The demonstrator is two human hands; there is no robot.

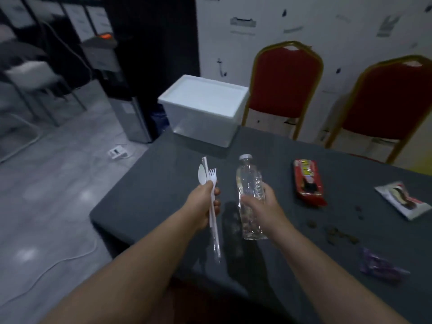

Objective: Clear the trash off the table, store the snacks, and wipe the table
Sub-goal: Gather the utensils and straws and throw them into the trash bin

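— What's the room like?
— Grey glossy floor (46, 183) on the left with a white cable; a dark matte table (145, 195); a white foam box (203, 108) at its far edge; two red padded chairs (287, 83) with gold frames behind.
— And the hands?
— Above the table, the left hand (205, 202) grips a white plastic spoon (201, 175), fork (212, 176) and clear straw (216, 239). The right hand (261, 202) curls around a crumpled clear bottle (250, 183).
— Further right?
— A red snack packet (307, 181), brown crumbs (336, 232), a white packet (403, 199) and a purple wrapper (378, 265), all lying on the table.
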